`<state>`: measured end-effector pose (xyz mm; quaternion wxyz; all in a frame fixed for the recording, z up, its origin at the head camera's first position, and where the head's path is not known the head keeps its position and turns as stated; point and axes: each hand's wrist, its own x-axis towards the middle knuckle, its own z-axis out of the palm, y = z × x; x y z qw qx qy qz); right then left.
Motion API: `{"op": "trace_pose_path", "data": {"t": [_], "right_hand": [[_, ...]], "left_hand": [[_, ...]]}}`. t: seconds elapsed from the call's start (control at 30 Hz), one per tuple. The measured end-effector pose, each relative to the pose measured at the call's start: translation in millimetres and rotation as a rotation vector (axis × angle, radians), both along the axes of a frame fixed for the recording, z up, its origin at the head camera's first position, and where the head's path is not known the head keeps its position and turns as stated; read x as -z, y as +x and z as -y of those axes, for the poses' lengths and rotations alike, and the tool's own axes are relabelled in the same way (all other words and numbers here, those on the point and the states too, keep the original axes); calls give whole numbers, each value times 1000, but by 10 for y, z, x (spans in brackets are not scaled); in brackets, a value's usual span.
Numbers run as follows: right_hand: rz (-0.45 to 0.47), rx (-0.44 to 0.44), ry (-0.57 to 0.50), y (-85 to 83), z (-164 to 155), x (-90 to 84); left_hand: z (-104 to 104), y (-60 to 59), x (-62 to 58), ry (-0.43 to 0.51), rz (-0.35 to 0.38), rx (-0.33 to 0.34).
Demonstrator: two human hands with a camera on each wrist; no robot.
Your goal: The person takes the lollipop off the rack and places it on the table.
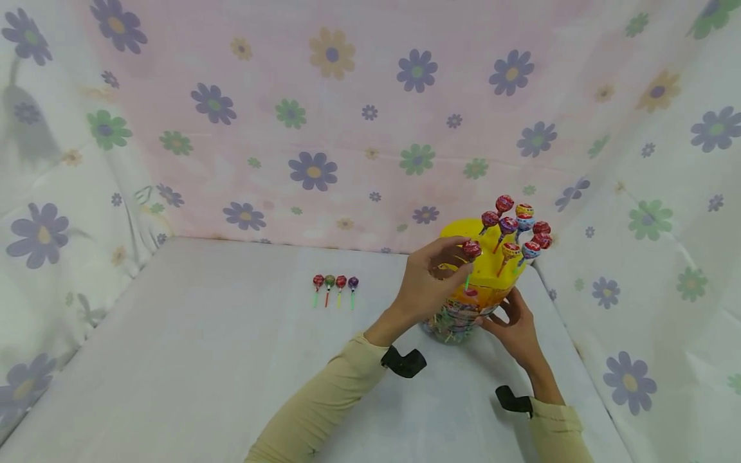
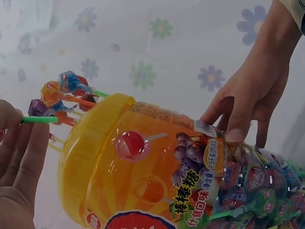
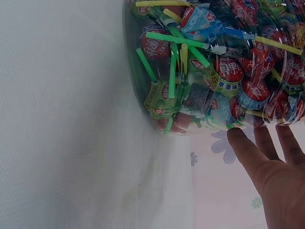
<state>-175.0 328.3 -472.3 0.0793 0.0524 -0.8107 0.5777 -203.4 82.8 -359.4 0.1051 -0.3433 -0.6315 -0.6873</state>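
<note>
We saw the jar on the white table, a cluster of lollipops standing in its yellow lid. The left hand pinched a red lollipop (head up, green stick downward) at the jar's near left edge; stick contact we could not determine. The right hand gripped the jar's right side between thumb and fingers. Left of the jar, four lollipops lay in a row.

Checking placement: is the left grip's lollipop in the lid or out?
Out: in the left wrist view its green stick ends free, short of the yellow lid.
</note>
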Motion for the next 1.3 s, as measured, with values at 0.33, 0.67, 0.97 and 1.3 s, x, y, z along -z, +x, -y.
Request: {"op": "trace_pose_path", "data": {"t": [0.33,0.67,0.97,1.3], "right_hand": [[-21,-3,-11,6,19,21],[-24,-1,1,-4,-1,22],[-2,15,4,-2,20,21],[-3,13,11,8,27,19]], "left_hand": [[217,23,206,-9,51,-28],[504,4,552,-8,155,-75],[852,-21,933,-27,248,-142],[1125,-19,1312,-139,306,-231]]}}
